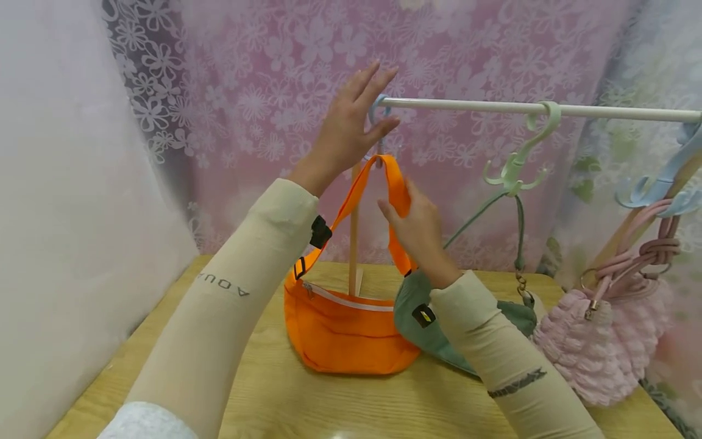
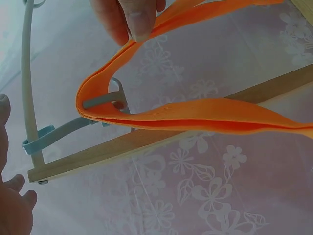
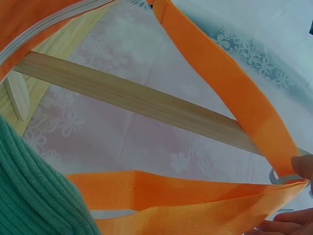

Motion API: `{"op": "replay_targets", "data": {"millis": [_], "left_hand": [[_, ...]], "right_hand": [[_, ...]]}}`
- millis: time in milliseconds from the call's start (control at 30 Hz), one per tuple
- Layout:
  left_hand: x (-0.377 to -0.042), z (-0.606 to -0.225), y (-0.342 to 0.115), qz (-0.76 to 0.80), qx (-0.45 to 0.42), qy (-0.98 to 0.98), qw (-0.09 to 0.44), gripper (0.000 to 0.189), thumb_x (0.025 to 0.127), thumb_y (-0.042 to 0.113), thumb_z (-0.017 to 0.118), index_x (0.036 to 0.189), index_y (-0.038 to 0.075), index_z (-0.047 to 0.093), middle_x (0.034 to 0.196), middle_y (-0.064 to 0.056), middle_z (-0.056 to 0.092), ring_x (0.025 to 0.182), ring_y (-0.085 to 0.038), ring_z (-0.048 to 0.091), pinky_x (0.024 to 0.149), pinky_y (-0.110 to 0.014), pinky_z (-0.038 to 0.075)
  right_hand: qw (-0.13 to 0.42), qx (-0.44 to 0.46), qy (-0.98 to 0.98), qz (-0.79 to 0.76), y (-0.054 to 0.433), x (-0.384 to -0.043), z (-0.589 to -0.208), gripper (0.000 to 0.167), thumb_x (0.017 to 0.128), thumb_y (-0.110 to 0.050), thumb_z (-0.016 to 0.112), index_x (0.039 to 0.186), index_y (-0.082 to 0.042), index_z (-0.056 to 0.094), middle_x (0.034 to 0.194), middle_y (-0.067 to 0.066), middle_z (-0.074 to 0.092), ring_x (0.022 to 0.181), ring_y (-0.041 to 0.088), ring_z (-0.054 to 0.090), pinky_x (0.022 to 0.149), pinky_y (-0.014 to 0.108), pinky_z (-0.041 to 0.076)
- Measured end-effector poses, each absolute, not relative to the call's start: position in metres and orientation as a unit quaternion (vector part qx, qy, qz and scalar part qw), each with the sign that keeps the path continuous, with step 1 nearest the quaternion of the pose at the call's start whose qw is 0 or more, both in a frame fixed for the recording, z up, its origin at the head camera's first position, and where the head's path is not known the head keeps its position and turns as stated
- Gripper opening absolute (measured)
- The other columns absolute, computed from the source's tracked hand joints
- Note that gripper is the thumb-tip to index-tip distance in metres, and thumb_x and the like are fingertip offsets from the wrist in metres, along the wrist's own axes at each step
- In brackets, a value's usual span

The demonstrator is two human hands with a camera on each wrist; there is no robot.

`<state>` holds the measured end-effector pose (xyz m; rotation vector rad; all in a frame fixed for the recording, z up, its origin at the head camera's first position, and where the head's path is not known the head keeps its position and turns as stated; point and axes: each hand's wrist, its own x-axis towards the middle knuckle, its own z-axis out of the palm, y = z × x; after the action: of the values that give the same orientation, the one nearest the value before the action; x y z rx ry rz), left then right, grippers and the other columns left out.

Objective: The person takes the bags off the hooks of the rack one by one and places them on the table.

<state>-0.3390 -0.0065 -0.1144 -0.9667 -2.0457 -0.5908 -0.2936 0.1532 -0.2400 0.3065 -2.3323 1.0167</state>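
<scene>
1. Your orange bag (image 1: 351,341) hangs by its strap (image 2: 195,115), looped over an arm of the blue hook (image 2: 66,129). Taking the bag as the dial's centre in the head view, that hook is at 12 o'clock, on the left end of the white rod (image 1: 466,105). You cannot tell whether the bag's base touches the worktop (image 1: 296,405).
2. Your left hand (image 1: 347,125) is at 12 o'clock, just beside the hook. Its grip is spread, fingers extended, with nothing in it; your left wrist view shows it apart from hook and strap.
3. Your right hand (image 1: 422,231) is at 1 o'clock. Its grip is narrowed on the strap's right-hand run, thumb on one side and fingers on the other; you cannot tell how firmly it presses.
4. A wooden post (image 1: 353,244) stands behind the bag, toward 12 o'clock.
5. The green bag (image 1: 439,341) sits at 3 o'clock, just beside your orange one, its strap up on the green hook (image 1: 514,167) between 1 and 2 o'clock.
6. Farther out at 3 o'clock is the puffy pink bag (image 1: 581,347), its cords on another blue hook at 2 o'clock.
</scene>
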Motion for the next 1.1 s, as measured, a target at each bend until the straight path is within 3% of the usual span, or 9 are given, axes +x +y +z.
{"op": "replay_targets", "data": {"millis": [200, 300, 467, 633, 800, 900, 1033, 1100], "left_hand": [[-0.346, -0.111, -0.004, -0.2, -0.397, -0.81, 0.383, 0.06, 0.095, 0.029, 0.062, 0.149, 0.012, 0.041, 0.151, -0.008, 0.041, 0.141, -0.018, 0.034, 0.115, -0.021, 0.015], [-0.35, -0.109, -0.006, -0.185, -0.393, -0.817, 0.38, 0.059, 0.095, 0.027, 0.063, 0.148, 0.009, 0.042, 0.151, -0.011, 0.039, 0.14, -0.022, 0.036, 0.115, -0.022, 0.018], [-0.359, -0.109, -0.012, -0.177, -0.361, -0.843, 0.356, 0.058, 0.095, 0.028, 0.061, 0.147, 0.009, 0.043, 0.155, -0.012, 0.032, 0.145, -0.023, 0.027, 0.116, -0.023, 0.017], [-0.363, -0.112, -0.016, -0.179, -0.353, -0.848, 0.352, 0.054, 0.096, 0.025, 0.061, 0.144, 0.006, 0.046, 0.15, -0.009, 0.04, 0.141, -0.022, 0.033, 0.115, -0.023, 0.021], [-0.365, -0.114, -0.019, -0.158, -0.377, -0.841, 0.355, 0.055, 0.096, 0.021, 0.062, 0.146, 0.004, 0.044, 0.149, -0.01, 0.043, 0.138, -0.023, 0.039, 0.114, -0.023, 0.024], [-0.366, -0.112, -0.019, -0.134, -0.392, -0.834, 0.365, 0.056, 0.095, 0.018, 0.062, 0.147, 0.008, 0.043, 0.15, -0.008, 0.042, 0.138, -0.025, 0.039, 0.114, -0.026, 0.025], [-0.364, -0.105, -0.019, -0.109, -0.401, -0.833, 0.365, 0.054, 0.095, 0.015, 0.063, 0.146, 0.011, 0.046, 0.146, -0.006, 0.048, 0.139, -0.026, 0.037, 0.115, -0.028, 0.025], [-0.362, -0.103, -0.019, -0.107, -0.399, -0.839, 0.355, 0.053, 0.094, 0.014, 0.063, 0.144, 0.01, 0.048, 0.143, -0.006, 0.052, 0.141, -0.026, 0.035, 0.115, -0.028, 0.024]], "right_hand": [[0.289, 0.114, -0.87, 0.383, 0.155, -0.3, -0.239, 0.069, 0.095, -0.037, 0.063, 0.147, 0.001, 0.038, 0.143, 0.019, 0.048, 0.125, 0.035, 0.052, 0.104, 0.046, 0.042], [0.289, 0.113, -0.869, 0.386, 0.156, -0.303, -0.237, 0.068, 0.095, -0.036, 0.063, 0.147, 0.0, 0.039, 0.143, 0.018, 0.049, 0.124, 0.034, 0.053, 0.103, 0.046, 0.043], [0.281, 0.105, -0.875, 0.379, 0.153, -0.306, -0.237, 0.068, 0.095, -0.036, 0.064, 0.147, -0.001, 0.039, 0.141, 0.018, 0.051, 0.12, 0.034, 0.056, 0.099, 0.046, 0.046], [0.286, 0.112, -0.876, 0.371, 0.15, -0.312, -0.242, 0.066, 0.094, -0.035, 0.065, 0.146, -0.001, 0.042, 0.136, 0.019, 0.055, 0.113, 0.034, 0.06, 0.094, 0.045, 0.05], [0.318, 0.117, -0.865, 0.369, 0.148, -0.318, -0.247, 0.059, 0.093, -0.031, 0.067, 0.14, 0.001, 0.05, 0.133, 0.018, 0.058, 0.115, 0.035, 0.06, 0.097, 0.045, 0.047], [0.339, 0.121, -0.858, 0.367, 0.148, -0.32, -0.248, 0.052, 0.093, -0.027, 0.068, 0.135, 0.001, 0.056, 0.129, 0.017, 0.061, 0.108, 0.037, 0.062, 0.097, 0.046, 0.047], [0.348, 0.12, -0.854, 0.368, 0.148, -0.321, -0.246, 0.042, 0.094, -0.022, 0.066, 0.13, -0.001, 0.061, 0.124, 0.017, 0.064, 0.071, 0.037, 0.061, 0.082, 0.044, 0.049], [0.349, 0.12, -0.854, 0.366, 0.147, -0.321, -0.248, 0.038, 0.095, -0.021, 0.064, 0.128, -0.002, 0.063, 0.119, 0.016, 0.067, 0.064, 0.034, 0.058, 0.075, 0.044, 0.049]]}}
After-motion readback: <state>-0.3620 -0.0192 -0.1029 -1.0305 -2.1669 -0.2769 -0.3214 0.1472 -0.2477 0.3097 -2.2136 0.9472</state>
